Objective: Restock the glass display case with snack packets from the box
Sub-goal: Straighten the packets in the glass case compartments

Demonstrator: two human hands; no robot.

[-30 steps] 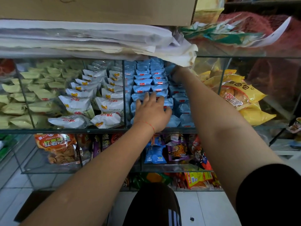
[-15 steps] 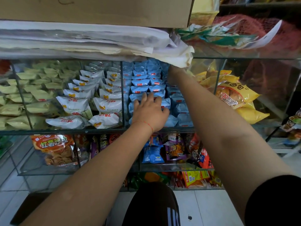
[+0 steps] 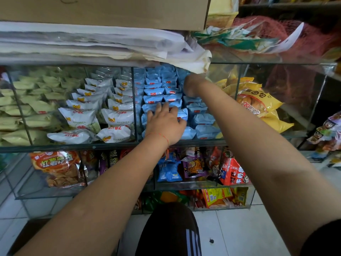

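left hand: fingers spread, resting flat on blue packets near shelf front edge
right hand: deep among packets, fingers hidden, grip unclear

Right hand fingers hidden behind blue packets

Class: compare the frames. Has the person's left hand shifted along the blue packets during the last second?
No. The left hand rests on the same front blue packets, just right of the glass divider, as before.
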